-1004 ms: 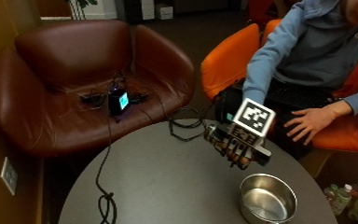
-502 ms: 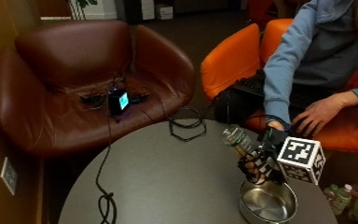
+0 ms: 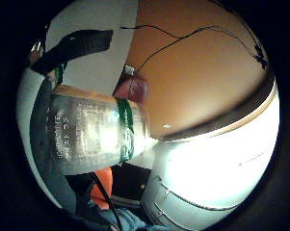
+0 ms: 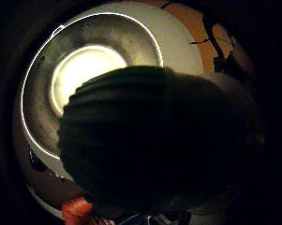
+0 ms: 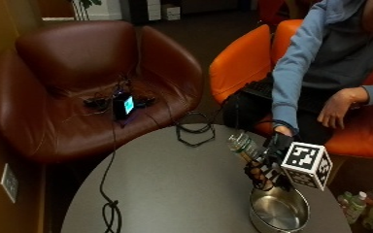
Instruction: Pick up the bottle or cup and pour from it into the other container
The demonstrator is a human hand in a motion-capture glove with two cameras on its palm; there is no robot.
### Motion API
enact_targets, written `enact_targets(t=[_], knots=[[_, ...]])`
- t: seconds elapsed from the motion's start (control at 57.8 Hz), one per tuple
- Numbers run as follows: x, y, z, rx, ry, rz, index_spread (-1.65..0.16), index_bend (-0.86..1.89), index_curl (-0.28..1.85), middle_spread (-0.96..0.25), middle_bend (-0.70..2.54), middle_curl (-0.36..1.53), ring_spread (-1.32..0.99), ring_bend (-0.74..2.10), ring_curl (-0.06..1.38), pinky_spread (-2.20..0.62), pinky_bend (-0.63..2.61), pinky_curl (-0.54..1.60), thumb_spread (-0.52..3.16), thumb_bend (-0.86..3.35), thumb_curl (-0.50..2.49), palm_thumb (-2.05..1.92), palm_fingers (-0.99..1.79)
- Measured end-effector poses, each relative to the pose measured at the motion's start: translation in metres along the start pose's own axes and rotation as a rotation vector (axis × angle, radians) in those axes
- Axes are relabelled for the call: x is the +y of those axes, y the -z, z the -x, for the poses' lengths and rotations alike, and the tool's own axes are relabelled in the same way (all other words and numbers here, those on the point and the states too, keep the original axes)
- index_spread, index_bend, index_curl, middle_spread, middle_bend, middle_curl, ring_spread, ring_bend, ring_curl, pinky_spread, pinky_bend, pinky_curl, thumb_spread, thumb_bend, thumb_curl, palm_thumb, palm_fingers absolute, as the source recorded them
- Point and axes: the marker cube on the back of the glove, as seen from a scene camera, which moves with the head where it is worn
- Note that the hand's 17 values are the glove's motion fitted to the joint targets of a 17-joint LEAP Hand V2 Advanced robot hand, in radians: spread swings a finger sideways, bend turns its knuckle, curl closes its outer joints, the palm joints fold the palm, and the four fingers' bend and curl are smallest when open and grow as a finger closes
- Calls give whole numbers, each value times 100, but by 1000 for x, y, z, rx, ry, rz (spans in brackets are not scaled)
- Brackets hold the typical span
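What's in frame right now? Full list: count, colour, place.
bottle: 1, clear with green label, held tilted above the table near the bowl
bowl: 1, metal, on the table's near edge, under the gloved hand
table: 1, grey, round
cable: 1, black, trailing from the brown chair across the table
hexagon ring: 1, black, at the table's far edge
brown chair: 1, leather, behind the table, small lit device on its seat
orange chair: 1, the person sits in it
small bottles: several, on the floor by the table
right hand: black glove, grip around the bottle
left hand: bare, resting on the lap
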Motion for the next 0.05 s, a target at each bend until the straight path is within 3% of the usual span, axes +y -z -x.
enact_targets(t=[0.052], knots=[[1,0,-1,-9,10,5,-26,14,41,-15,28,52,-26,33,45,-21,29,38,29,-4,74,96,113]])
